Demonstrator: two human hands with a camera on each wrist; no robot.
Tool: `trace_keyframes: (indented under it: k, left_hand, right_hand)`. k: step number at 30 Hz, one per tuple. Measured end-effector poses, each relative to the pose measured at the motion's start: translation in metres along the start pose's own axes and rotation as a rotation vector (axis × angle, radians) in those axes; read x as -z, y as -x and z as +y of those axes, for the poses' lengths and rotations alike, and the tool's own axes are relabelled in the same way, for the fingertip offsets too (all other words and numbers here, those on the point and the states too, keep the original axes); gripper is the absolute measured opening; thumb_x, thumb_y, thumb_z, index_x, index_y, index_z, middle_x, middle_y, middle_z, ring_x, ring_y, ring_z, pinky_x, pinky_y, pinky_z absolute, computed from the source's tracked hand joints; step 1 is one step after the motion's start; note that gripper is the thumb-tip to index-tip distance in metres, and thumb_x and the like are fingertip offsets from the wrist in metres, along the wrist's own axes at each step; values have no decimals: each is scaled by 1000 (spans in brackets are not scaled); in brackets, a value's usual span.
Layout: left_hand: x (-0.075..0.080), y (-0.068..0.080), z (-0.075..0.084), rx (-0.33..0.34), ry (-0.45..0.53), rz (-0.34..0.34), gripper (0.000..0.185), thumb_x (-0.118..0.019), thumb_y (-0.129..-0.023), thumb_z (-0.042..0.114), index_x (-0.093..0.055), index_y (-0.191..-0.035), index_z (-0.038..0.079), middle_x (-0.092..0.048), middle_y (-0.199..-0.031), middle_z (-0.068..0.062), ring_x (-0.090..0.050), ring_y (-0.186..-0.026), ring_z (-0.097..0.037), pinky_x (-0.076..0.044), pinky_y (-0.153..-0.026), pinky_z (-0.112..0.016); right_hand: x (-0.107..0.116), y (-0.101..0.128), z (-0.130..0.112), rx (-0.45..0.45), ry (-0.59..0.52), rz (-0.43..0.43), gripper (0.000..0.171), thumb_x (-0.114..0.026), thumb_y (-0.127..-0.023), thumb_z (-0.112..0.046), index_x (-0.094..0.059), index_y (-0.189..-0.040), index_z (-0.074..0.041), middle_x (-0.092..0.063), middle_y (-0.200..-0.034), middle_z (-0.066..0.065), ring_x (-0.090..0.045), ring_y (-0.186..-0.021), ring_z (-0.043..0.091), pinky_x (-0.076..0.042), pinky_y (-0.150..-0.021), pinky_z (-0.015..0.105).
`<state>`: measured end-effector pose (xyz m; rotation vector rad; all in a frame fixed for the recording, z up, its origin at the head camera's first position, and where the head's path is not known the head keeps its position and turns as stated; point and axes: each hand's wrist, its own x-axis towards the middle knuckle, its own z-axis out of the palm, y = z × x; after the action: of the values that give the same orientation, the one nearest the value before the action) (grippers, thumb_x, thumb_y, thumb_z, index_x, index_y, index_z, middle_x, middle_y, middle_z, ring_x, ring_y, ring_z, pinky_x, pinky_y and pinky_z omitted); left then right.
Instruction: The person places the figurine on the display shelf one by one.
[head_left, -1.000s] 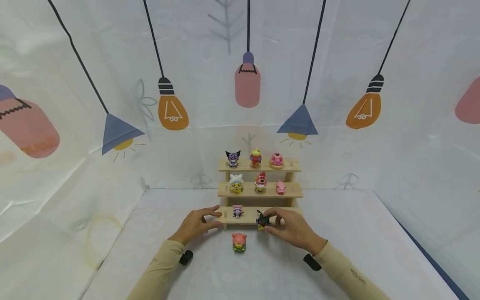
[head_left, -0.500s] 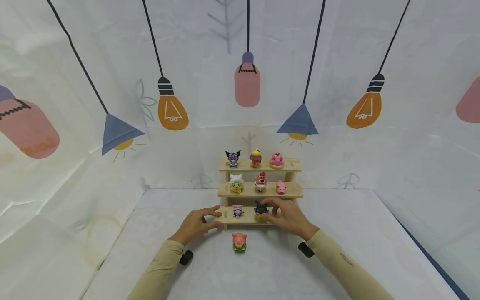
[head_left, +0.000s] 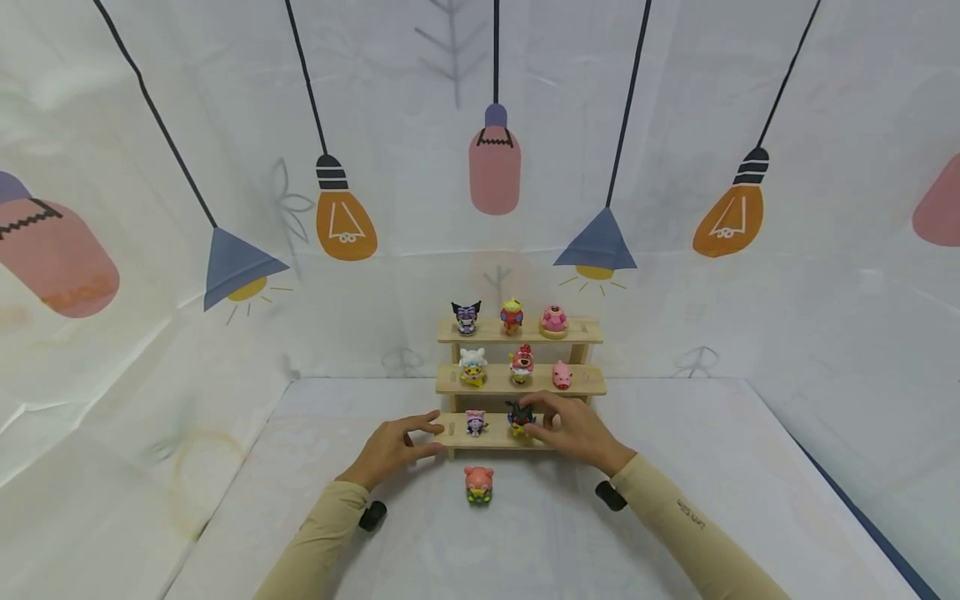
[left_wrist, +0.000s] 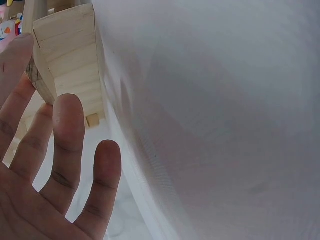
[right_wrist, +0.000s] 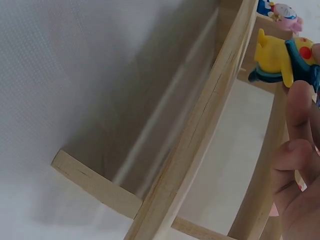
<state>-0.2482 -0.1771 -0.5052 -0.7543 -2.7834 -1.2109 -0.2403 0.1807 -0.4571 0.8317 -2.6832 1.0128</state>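
Observation:
My right hand pinches a small figurine with a black pointed hood and yellow body over the lowest board of a three-tier wooden display shelf. In the right wrist view the yellow figurine shows its teal cape, with a fingertip right under it. At the left end of that board my left hand grips the edge between thumb and fingers. The left wrist view has the thumb against the board's end. A pink-and-purple figurine stands on the same board, left of the hooded one.
A coral-pink figurine with a green lower body stands on the white table, in front of the shelf. The middle tier bears a white-hooded figurine, a red bear and a pink pig. Three more figurines line the top tier.
My right hand has carried the hooded figurine up and slightly left, from the board's front edge to over its top. The left hand has stayed at the shelf's end.

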Motion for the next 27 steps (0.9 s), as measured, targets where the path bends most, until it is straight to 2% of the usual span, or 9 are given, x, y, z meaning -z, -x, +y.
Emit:
trace_keyframes:
  k: [7,22,27]
  left_hand:
    - [-1,0,-1,1,-4,1,38,-78,-88,43,-75,-121,24,-59,-143,5,-56,-55,-6,-49,-53,-26]
    - [0,-2,0,16,-9,-3,40,-78,-87,45,-75,-122,25,-59,-144,7,-56,-57,-7,-49,-55,-26]
    - [-1,-1,0,19,-5,-4,38,-79,-87,42,-75,-121,25,-59,-144,7,-55,-57,-7,-49,-55,-26]
  right_hand:
    - [-2,-1,5,16,-27,-22,39,-78,-93,-25,-64,-129,-23,-70,-109,-8,-59,-77,5,-48,-63,25]
    - [-2,1,13,-5,-60,-42,40,-72,-96,-37,-62,-133,-25,-69,-115,-8,-62,-82,4,-50,-66,26]
    - [-3,1,12,-10,-65,-48,41,-72,-96,-34,-62,-134,-24,-69,-114,-8,-62,-82,5,-50,-67,27]
